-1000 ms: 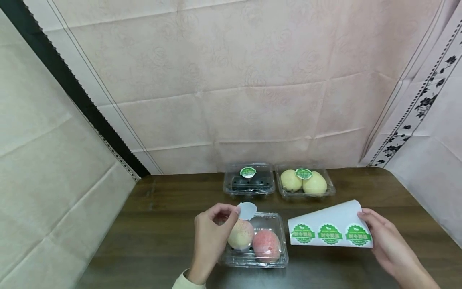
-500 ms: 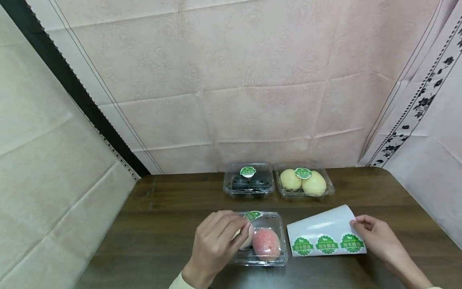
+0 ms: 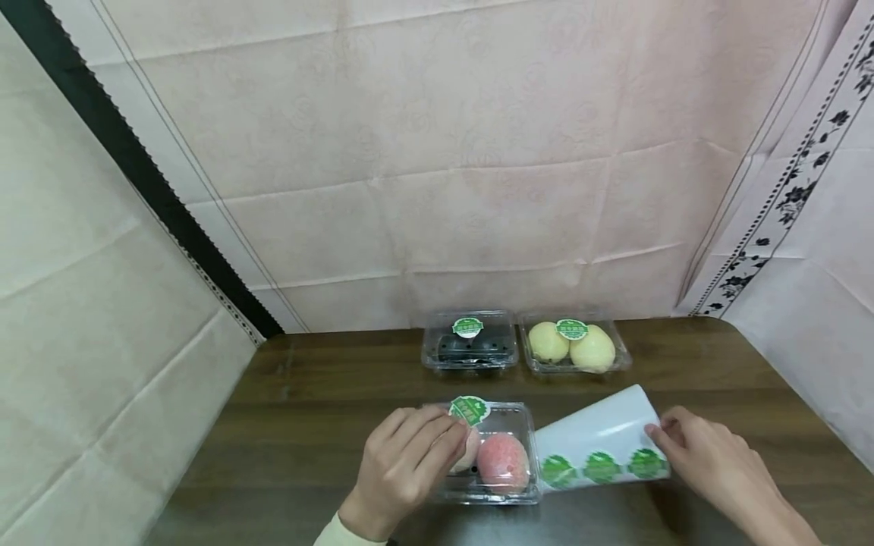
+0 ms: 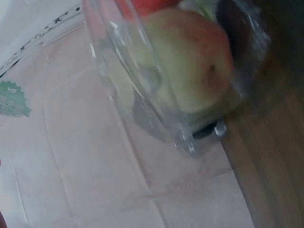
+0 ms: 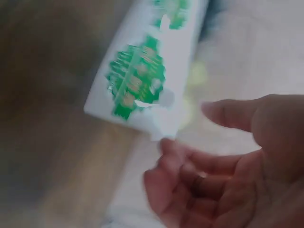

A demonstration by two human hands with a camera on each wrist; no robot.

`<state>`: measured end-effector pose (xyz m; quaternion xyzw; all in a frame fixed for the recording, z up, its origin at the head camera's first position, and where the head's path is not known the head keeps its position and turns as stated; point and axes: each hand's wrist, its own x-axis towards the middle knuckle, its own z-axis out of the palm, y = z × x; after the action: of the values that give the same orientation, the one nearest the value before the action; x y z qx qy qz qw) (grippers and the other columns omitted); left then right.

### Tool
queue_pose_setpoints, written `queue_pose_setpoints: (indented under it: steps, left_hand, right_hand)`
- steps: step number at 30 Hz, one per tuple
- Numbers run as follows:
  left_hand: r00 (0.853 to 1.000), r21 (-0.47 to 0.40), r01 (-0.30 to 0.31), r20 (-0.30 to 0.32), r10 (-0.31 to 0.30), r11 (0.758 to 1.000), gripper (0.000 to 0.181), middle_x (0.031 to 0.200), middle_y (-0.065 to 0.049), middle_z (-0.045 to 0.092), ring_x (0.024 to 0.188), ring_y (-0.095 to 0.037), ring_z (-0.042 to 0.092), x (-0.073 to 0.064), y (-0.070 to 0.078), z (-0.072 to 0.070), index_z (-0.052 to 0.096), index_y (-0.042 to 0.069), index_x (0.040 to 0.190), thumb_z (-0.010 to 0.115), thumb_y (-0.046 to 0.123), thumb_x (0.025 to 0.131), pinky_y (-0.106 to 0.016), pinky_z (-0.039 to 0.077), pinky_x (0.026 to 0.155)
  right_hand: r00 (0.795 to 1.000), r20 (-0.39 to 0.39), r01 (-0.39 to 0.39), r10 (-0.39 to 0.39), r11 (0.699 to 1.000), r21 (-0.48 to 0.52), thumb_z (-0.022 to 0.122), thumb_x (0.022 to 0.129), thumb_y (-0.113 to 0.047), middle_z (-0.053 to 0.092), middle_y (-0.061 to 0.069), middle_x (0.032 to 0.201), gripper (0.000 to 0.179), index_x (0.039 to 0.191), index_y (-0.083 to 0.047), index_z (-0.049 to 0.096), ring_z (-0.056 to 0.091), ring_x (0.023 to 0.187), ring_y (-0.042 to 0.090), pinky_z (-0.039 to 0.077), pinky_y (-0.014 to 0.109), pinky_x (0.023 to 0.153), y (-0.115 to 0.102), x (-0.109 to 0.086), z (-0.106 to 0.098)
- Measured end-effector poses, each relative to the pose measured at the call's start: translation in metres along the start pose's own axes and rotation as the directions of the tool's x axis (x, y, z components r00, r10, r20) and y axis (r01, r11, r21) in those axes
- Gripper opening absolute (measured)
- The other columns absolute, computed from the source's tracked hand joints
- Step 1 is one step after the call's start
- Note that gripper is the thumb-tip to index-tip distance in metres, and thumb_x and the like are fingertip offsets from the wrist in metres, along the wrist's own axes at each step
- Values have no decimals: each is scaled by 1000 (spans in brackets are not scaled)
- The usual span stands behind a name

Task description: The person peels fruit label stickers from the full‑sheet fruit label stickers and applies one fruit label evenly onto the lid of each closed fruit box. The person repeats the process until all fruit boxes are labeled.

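Note:
My left hand [image 3: 406, 466] pinches a round green-and-white sticker [image 3: 470, 409] above the back of a clear plastic fruit box [image 3: 508, 413]. Inside the box are two peaches: a pink one [image 3: 503, 461] and a paler one [image 4: 185, 57], partly hidden by my hand in the head view. My right hand [image 3: 717, 462] is at the right end of a white sticker sheet [image 3: 594, 428], which bears a row of green stickers [image 5: 137, 78]. Seen from the right wrist, the thumb stands apart from the loosely bent fingers, and the sheet's corner is by the fingertips.
Behind, on the brown wooden table [image 3: 328, 394], stand two more stickered clear boxes: one with dark contents [image 3: 471, 345], one with two pale yellow fruits [image 3: 592, 349]. Pale cloth [image 3: 423, 189] hangs at the back and sides.
The sticker has turned from its white back to its green face over the box. The sheet has shifted left to the box's side, and the right hand has followed, its thumb now apart from the fingers.

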<state>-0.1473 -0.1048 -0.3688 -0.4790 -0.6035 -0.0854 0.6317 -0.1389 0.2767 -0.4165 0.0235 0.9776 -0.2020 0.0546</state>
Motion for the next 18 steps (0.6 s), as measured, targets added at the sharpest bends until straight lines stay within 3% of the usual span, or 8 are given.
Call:
queue_pose_setpoints:
  steps: [2, 5, 8, 10, 12, 16, 18]
  left_hand:
    - [1000, 23, -18, 7, 17, 1000, 14, 76, -4, 72, 69, -17, 69, -3, -1, -1, 75, 4, 81, 67, 8, 92, -23, 52, 57]
    - [999, 47, -34, 23, 32, 998, 11, 76, -4, 72, 68, -17, 68, -7, -2, -2, 76, 3, 84, 69, 8, 91, -24, 51, 56]
    - [999, 48, -22, 47, 19, 999, 10, 77, -4, 72, 69, -17, 68, -9, -1, -2, 76, 3, 85, 69, 8, 91, -24, 51, 56]
    - [999, 47, -4, 53, 2, 999, 11, 76, -4, 72, 68, -17, 68, -9, -2, -2, 76, 3, 85, 69, 9, 91, -24, 51, 56]
    - [998, 47, 16, 56, -18, 999, 11, 76, -4, 72, 68, -17, 68, -9, -2, -2, 76, 4, 84, 69, 9, 91, -24, 51, 56]
    - [998, 41, 32, 55, -34, 999, 14, 74, -4, 72, 67, -16, 67, -7, -2, -2, 76, 4, 82, 67, 9, 92, -24, 51, 55]
    - [998, 36, 31, 57, -33, 999, 14, 74, -3, 72, 67, -16, 67, -6, -2, -2, 76, 4, 82, 67, 9, 92, -23, 51, 55]
  right_hand:
    - [985, -151, 84, -82, 996, 5, 55, 99, -50, 63, -5, 79, 42, 108, -10, 66, 56, 69, 16, 41, 38, 53, -22, -12, -6]
    - [926, -345, 152, -150, 988, -22, 62, 97, -45, 65, -7, 82, 34, 106, -12, 67, 60, 72, 15, 43, 39, 51, -54, -30, -13]
    - [885, -427, 164, -187, 982, -89, 67, 94, -39, 63, -3, 82, 32, 106, -9, 66, 61, 74, 20, 43, 41, 46, -71, -38, -14]
    - [890, -402, 164, -215, 974, -158, 71, 91, -35, 61, 2, 82, 33, 106, -6, 65, 59, 76, 25, 43, 42, 44, -73, -37, -10]
    - [915, -328, 169, -235, 962, -216, 74, 89, -33, 60, 6, 84, 33, 105, -5, 65, 58, 78, 29, 44, 44, 44, -68, -32, -1]
    - [966, -98, 204, -240, 936, -286, 78, 85, -32, 61, 12, 94, 35, 107, -7, 66, 58, 89, 35, 49, 48, 52, -49, -15, 24]
    - [972, -3, 225, -236, 930, -291, 78, 85, -34, 59, 13, 97, 37, 110, -8, 66, 57, 91, 34, 49, 49, 56, -40, -8, 36]
